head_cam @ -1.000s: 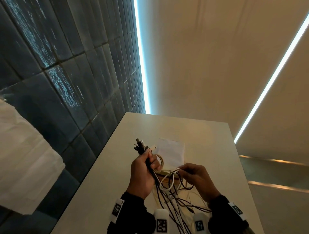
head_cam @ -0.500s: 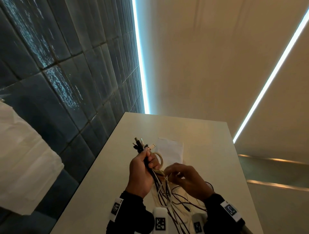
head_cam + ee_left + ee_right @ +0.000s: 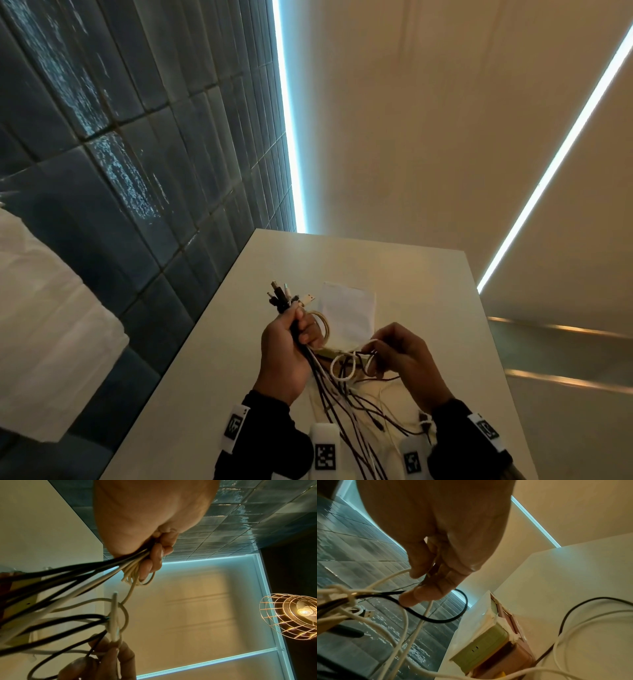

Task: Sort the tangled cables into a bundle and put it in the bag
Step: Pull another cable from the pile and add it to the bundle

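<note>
My left hand (image 3: 291, 342) grips a bunch of black, white and beige cables (image 3: 342, 401) just below their plugs (image 3: 284, 296), which stick up above the fist. The loose ends hang down toward me in a tangle. My right hand (image 3: 394, 353) pinches a white cable loop (image 3: 346, 368) to the right of the bunch; the right wrist view shows thumb and fingers (image 3: 423, 566) on a white cable (image 3: 392, 577) and a black cable (image 3: 436, 620). In the left wrist view the left fingers (image 3: 154, 557) curl round the cables (image 3: 85, 574). A flat white bag (image 3: 347, 317) lies on the table (image 3: 428, 291) behind the hands.
A dark tiled wall (image 3: 137, 171) runs along the table's left edge. White cloth or paper (image 3: 44, 325) hangs at the far left. A taped stack of coloured boxes (image 3: 489, 639) shows in the right wrist view. A wire-cage lamp (image 3: 291, 616) glows in the left wrist view.
My right hand moved in close to the left fist half a second ago, then drew back to the right, pulling a white loop out. The left hand kept its grip.
</note>
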